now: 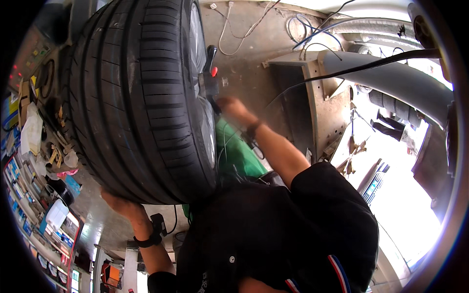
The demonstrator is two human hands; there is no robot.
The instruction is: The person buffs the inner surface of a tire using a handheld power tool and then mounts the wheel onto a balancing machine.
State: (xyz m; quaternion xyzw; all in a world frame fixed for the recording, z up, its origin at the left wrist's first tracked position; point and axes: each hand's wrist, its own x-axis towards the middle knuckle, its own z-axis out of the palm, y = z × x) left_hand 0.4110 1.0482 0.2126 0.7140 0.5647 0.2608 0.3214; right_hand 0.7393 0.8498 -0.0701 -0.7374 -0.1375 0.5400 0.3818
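A large car wheel with a black, grooved tyre stands upright in front of me, its silver rim facing right. At the hub sits a clamping nut with two black handles and a red button. My right hand, blurred by motion, is closed at the lower black handle. Low on the tyre's near left side, my left hand touches the tread from beneath. Most of its fingers are hidden by the tyre, so their grip does not show.
Beneath the rim is a green machine part. To the right stand a beige metal cabinet and a thick grey tube, with a black cable crossing them. Cluttered shelves line the left. Cords lie on the floor.
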